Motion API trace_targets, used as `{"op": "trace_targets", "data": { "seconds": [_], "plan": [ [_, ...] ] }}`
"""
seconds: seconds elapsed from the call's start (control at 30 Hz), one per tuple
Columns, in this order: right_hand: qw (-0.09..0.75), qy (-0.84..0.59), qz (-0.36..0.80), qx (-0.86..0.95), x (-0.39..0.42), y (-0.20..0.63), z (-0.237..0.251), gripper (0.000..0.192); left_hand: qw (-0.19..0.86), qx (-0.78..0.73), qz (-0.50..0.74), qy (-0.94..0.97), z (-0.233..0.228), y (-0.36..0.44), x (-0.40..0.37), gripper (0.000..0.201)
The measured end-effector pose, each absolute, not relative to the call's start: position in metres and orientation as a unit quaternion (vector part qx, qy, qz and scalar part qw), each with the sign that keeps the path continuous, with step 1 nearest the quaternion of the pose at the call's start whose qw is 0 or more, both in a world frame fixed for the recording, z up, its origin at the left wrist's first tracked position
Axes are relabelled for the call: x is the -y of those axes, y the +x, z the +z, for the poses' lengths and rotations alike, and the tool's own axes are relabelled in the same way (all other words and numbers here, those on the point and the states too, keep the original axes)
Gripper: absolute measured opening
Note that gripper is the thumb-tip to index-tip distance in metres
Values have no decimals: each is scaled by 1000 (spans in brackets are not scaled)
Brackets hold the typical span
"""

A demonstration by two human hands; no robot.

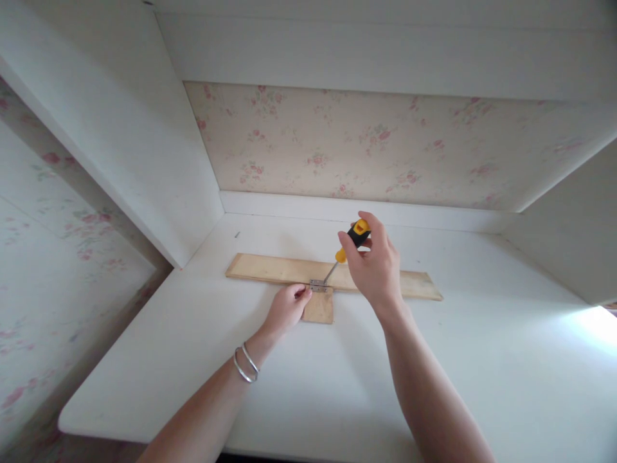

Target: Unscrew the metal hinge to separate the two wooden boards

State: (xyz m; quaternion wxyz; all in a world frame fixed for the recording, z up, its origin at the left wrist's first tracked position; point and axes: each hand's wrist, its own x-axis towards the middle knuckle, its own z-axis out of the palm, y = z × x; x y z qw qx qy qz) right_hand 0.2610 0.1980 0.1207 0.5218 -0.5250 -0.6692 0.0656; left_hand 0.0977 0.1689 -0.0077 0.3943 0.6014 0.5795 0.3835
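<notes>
My right hand (pixel 378 263) is closed round the yellow and black handle of a screwdriver (pixel 359 232). Its shaft slants down to the left, and the tip meets the right side of a small metal hinge (pixel 318 285). The hinge lies across the joint between a long wooden board (pixel 270 267) and a short wooden block (pixel 319 307). At the hinge's left end, the fingers of my left hand (pixel 284 306) are pinched together, touching it and the block's upper left corner. Screws in the hinge are too small to make out.
The wood lies flat on a white desktop (pixel 193 360). A small metal piece, perhaps a screw (pixel 237 235), lies behind the board's left end. White side panels (pixel 120 128) and a floral-papered back wall (pixel 313 141) enclose the desk, with an overhead panel (pixel 385 58) above.
</notes>
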Motion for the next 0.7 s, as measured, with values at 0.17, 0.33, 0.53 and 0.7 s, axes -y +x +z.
{"op": "trace_targets", "data": {
  "seconds": [0.17,0.33,0.53,0.7],
  "plan": [
    [517,-531,73,667,-203,265,117,45,397,-575,387,601,-10,97,-169,32],
    [518,-533,71,665,-205,266,116,46,399,-573,389,601,-8,98,-169,31],
    [526,-531,71,660,-206,268,114,45,395,-580,379,603,-7,96,-169,31],
    [510,-541,56,666,-207,270,114,45,397,-578,375,606,-11,96,-170,31]
  ]
}}
